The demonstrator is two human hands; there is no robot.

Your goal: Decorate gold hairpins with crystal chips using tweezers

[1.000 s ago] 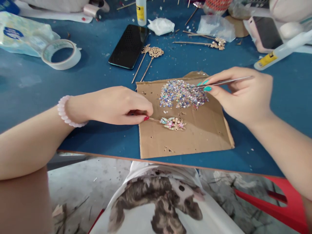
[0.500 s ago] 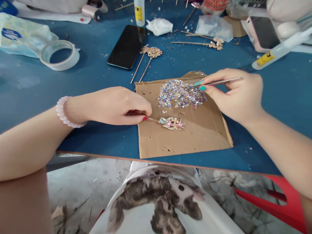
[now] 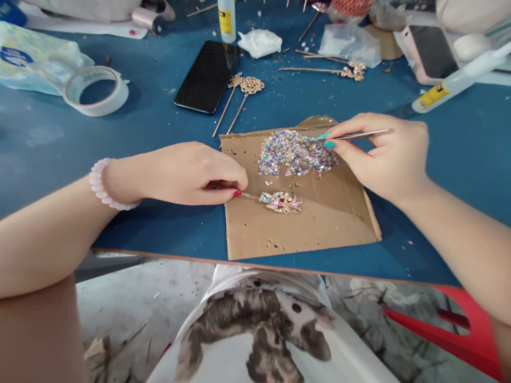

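Note:
My left hand (image 3: 191,173) is closed on the thin stem of a hairpin, whose jewelled head (image 3: 281,202) rests on a piece of cardboard (image 3: 255,234). Pink, teal and gold bits cover that head. My right hand (image 3: 393,151) pinches metal tweezers (image 3: 361,134); their tips reach the pile of small shiny rhinestones (image 3: 293,154) on the upper part of the cardboard. Whether the tips hold a stone is too small to tell. A couple of loose stones (image 3: 268,183) lie between the pile and the hairpin head.
Behind the cardboard lie two gold hairpins (image 3: 239,106), a black phone (image 3: 207,77), a glue bottle (image 3: 227,21) and crumpled white material (image 3: 260,43). A tape roll (image 3: 96,91) is at left. At right are another glue bottle (image 3: 435,98), a pink-edged phone (image 3: 433,53) and more hairpins (image 3: 339,71).
The tweezers in my right hand have tilted very slightly over the pile. The whole view has shifted a little; my left hand and the hairpin stay in place on the cardboard.

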